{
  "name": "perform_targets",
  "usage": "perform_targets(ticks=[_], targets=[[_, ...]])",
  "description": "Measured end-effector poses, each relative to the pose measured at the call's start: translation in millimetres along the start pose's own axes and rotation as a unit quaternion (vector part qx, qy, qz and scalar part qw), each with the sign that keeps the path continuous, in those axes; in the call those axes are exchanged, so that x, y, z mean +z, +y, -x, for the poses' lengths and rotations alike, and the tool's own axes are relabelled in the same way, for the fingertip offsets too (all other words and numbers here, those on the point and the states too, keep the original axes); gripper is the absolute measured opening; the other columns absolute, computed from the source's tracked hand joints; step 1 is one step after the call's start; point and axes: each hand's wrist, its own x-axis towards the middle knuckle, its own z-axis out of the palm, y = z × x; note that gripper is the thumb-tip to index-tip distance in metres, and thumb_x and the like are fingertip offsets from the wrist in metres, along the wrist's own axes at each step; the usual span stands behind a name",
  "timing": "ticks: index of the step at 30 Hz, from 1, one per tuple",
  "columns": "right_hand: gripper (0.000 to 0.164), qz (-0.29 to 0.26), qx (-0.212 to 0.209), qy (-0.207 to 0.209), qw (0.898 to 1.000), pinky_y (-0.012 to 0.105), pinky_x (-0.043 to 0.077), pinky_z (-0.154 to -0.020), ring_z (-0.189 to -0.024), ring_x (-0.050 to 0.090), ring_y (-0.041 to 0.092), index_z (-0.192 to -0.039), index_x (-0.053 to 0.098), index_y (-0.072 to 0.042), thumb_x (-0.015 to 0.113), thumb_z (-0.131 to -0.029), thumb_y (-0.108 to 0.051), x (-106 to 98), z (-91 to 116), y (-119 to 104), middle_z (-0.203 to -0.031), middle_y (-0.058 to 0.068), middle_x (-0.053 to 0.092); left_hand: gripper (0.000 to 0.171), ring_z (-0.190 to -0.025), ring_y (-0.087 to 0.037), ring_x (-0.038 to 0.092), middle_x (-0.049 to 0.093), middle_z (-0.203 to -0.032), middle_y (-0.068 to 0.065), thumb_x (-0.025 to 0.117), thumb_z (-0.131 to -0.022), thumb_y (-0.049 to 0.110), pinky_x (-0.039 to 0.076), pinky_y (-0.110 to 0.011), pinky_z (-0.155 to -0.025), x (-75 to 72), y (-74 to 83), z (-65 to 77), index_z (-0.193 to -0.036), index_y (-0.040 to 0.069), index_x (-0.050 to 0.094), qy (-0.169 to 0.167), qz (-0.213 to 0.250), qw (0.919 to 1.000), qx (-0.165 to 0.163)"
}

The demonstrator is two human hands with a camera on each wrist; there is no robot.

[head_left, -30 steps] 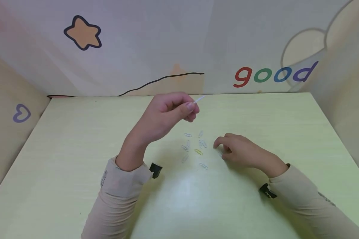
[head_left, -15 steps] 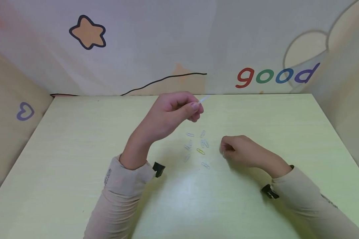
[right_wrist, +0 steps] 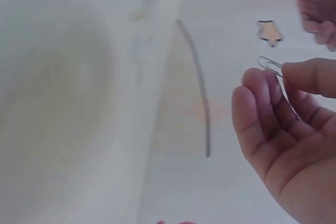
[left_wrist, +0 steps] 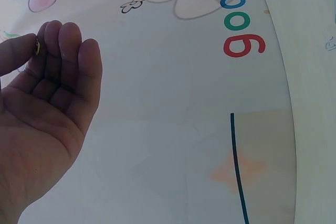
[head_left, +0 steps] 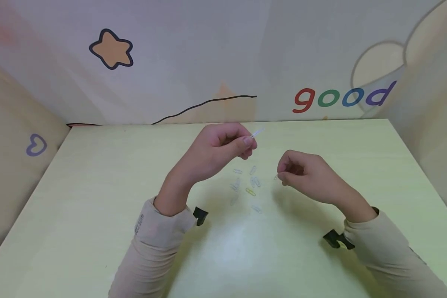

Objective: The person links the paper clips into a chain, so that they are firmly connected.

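Observation:
My left hand (head_left: 221,149) is raised above the far part of the table, pinching a thin, pale paper clip (head_left: 258,132) between thumb and forefinger. In the left wrist view the fingers cover most of that clip. To its right, lower down, my right hand (head_left: 307,176) pinches a silver wire paper clip (right_wrist: 269,64), whose looped end sticks out past the thumb in the right wrist view. Between and below the hands lie several pale paper clips (head_left: 256,209) and one yellow paper clip (head_left: 250,192), loosely scattered on the table.
The light green-yellow table (head_left: 97,198) ends at a back wall (head_left: 193,62) printed with a star and the word "good". Side walls close it in on both sides. A black clip-like piece (head_left: 200,216) sits by the left cuff, another black piece (head_left: 338,240) by the right.
The right hand has closed thumb and finger on a paper clip at the table and lifted it up. The left hand keeps its pinch on its clip.

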Motion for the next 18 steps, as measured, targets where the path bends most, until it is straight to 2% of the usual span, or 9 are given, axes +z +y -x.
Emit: perform_targets(ticks=[4,9,13,18], targets=[[0.003,-0.063,-0.025,0.025,0.997,0.033,0.058,-0.076,-0.081,0.068,0.025,-0.096,0.063,-0.007,0.065,-0.096,-0.004,-2,-1,-13,-0.09,0.01,0.066,0.014,-0.08,-0.029,0.064,0.065,-0.084,-0.011,0.059,-0.1,0.005,0.055,-0.041,-0.083,1.2,0.0,1.0,-0.093,-0.001,0.069,0.001,-0.011,0.9999,-0.004],[0.005,-0.113,-0.062,0.066,0.99,0.032,0.059,-0.075,-0.078,0.069,0.025,-0.097,0.065,-0.003,0.068,-0.095,-0.006,-3,-1,-25,-0.089,0.014,0.067,0.014,-0.079,-0.028,0.061,0.064,-0.082,-0.01,0.061,-0.099,0.008,0.052,-0.037,-0.078,3.8,-0.2,1.6,-0.09,0.002,0.07,-0.002,-0.021,0.9998,-0.002],[0.008,-0.165,-0.089,0.101,0.977,0.033,0.059,-0.075,-0.076,0.07,0.027,-0.097,0.066,0.002,0.07,-0.094,-0.005,-4,-2,-38,-0.088,0.014,0.068,0.015,-0.075,-0.025,0.061,0.065,-0.08,-0.008,0.062,-0.096,0.011,0.051,-0.035,-0.074,5.2,-0.5,2.4,-0.087,0.007,0.072,0.003,-0.033,0.9994,-0.009],[0.006,-0.225,-0.138,0.129,0.956,0.033,0.06,-0.075,-0.072,0.068,0.028,-0.097,0.065,0.008,0.068,-0.093,0.003,-6,-5,-54,-0.087,0.017,0.066,0.015,-0.068,-0.023,0.056,0.063,-0.077,-0.005,0.062,-0.093,0.012,0.046,-0.032,-0.064,7.0,-0.3,2.3,-0.082,0.01,0.071,0.009,-0.048,0.9988,-0.008]])
